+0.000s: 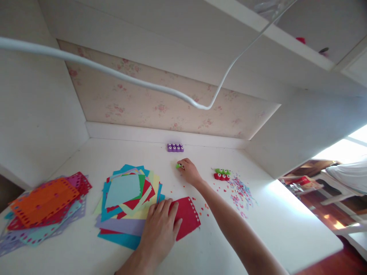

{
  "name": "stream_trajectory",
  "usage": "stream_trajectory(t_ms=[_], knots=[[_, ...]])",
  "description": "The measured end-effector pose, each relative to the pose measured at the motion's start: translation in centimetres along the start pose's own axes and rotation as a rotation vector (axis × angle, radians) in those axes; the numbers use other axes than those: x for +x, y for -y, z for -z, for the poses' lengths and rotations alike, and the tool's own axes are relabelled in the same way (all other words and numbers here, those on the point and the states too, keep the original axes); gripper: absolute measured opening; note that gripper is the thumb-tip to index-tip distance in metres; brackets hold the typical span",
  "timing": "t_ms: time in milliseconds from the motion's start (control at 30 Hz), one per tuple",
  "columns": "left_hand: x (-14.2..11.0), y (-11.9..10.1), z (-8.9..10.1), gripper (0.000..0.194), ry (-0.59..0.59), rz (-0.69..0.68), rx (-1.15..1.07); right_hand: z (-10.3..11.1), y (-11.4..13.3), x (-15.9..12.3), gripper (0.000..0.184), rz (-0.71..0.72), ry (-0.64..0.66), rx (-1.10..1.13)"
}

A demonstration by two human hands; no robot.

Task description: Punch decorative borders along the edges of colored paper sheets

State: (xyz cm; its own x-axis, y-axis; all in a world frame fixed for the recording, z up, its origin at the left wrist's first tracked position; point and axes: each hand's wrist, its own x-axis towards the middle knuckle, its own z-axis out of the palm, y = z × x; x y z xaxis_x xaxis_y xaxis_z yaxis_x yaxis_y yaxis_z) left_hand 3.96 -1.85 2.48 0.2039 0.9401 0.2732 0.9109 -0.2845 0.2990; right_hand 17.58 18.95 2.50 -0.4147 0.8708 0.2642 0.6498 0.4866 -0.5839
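My left hand (162,229) lies with fingers stretched across the left part of a red sheet of paper (187,217), beside a stack of coloured paper (124,191). Along the sheet's right edge runs a row of punched holes. Farther back, my right hand (189,171) is closed around a small green craft punch (178,166), partly hidden by the fingers, low over the white desk. To its right stand green craft punches (223,171) behind red craft punches (221,177). Purple craft punches (175,148) sit in two rows near the back wall.
Punched sheets, an orange one (46,200) on top, lie piled at left. Tiny paper cutouts (241,193) are scattered at right, with more beside the red sheet. A white cable (137,81) hangs across the view below a shelf. Side panels border the desk (275,221).
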Motion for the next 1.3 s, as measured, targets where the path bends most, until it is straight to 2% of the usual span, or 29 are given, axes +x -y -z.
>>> stream_trajectory(t_ms=[133, 267, 433, 533, 700, 900, 1000, 1133, 1300], knots=[[0.2, -0.1, 0.5, 0.037, 0.018, 0.02, -0.036, 2.1, -0.1, -5.0, 0.018, -0.051, -0.124, 0.182], [0.3, -0.1, 0.7, 0.038, 0.028, -0.002, -0.037, 3.9, -0.1, -10.0, 0.03, -0.159, -0.237, 0.35], [0.5, 0.2, 0.1, 0.041, 0.012, -0.027, -0.036, 4.4, -0.4, -13.9, 0.037, -0.424, -0.223, 0.801], [0.6, 0.4, -0.2, 0.043, -0.002, -0.021, -0.035, 4.1, -0.6, -14.5, 0.041, -0.473, -0.182, 0.799], [0.8, 0.5, -0.5, 0.043, -0.014, -0.019, -0.038, 4.0, -0.9, -13.9, 0.04, -0.502, -0.083, 0.645], [0.9, 0.4, -0.5, 0.039, 0.008, -0.022, -0.049, 4.6, -0.7, -14.0, 0.038, -0.459, -0.007, 0.649], [0.9, 0.5, -0.4, 0.035, 0.019, -0.027, -0.061, 4.6, -0.7, -14.0, 0.038, -0.452, -0.005, 0.675], [0.9, 0.6, -0.6, 0.031, -0.002, -0.033, -0.082, 4.6, -0.7, -13.9, 0.046, -0.443, -0.056, 0.721], [0.7, 0.7, -0.8, 0.034, -0.011, -0.064, -0.158, 4.9, -0.6, -13.9, 0.038, -0.474, -0.034, 0.757]])
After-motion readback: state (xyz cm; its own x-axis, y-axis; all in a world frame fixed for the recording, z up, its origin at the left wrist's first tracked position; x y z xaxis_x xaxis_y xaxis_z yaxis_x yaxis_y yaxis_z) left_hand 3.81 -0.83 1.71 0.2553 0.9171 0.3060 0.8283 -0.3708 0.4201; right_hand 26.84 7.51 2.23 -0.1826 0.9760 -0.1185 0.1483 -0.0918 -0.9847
